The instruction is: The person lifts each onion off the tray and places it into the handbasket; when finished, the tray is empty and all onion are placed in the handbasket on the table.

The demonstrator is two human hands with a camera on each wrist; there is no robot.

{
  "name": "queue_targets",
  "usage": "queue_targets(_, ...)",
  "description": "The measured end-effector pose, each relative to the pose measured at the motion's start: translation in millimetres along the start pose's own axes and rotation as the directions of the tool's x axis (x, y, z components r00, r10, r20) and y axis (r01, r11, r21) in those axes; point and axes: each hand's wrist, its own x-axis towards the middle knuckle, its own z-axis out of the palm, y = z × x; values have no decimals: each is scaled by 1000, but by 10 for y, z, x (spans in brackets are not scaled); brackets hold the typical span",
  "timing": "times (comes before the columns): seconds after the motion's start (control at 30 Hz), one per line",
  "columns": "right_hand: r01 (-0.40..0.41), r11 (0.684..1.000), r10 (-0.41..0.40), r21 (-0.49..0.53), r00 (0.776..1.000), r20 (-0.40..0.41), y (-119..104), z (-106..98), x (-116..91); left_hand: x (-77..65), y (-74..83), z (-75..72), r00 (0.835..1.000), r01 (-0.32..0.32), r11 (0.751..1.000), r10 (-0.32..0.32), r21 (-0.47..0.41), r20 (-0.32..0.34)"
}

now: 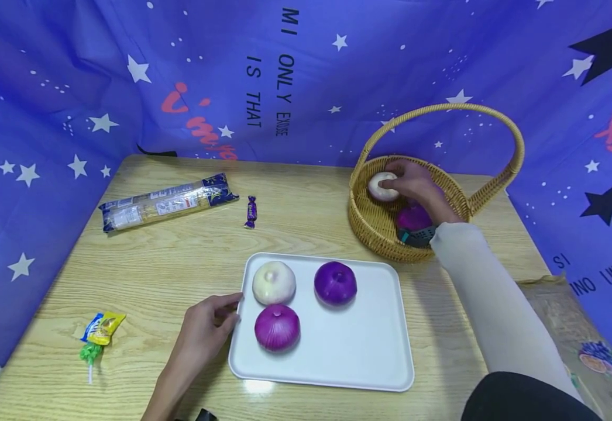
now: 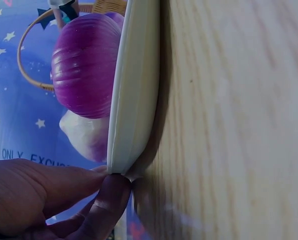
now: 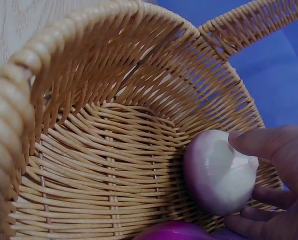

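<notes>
Inside the wicker basket (image 1: 361,219), my right hand (image 1: 413,182) grips a white onion (image 3: 221,172) tinged with purple, thumb on one side and fingers on the other. A purple onion (image 1: 413,217) sits below that hand in the basket, partly hidden by the wrist. My left hand (image 1: 208,327) pinches the left rim of a white tray (image 1: 353,345) between thumb and fingers. On the tray are a white onion (image 1: 274,283), a magenta onion (image 1: 277,328) next to it and a dark purple onion (image 1: 335,283) farther right.
Behind the tray lie a long clear packet (image 1: 169,202) and a purple wrapped candy (image 1: 251,212). A yellow-and-blue sweet packet (image 1: 103,328) and a green lollipop (image 1: 90,352) lie at the left. A brown paper bag (image 1: 574,333) is at the right. The basket's tall handle (image 1: 443,107) arches above it.
</notes>
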Motion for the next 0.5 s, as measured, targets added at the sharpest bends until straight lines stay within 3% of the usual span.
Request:
queue_targets(0.3, 64, 998, -64, -11, 998, -27, -39, -79, -92, 0, 8, -4, 1000, -17, 1000, 17, 5, -1)
queue_targets(0.5, 87, 990, -85, 110, 996, -17, -85, -108, -264, -8, 12, -1, 1000, -8, 1000, 8, 10, 5)
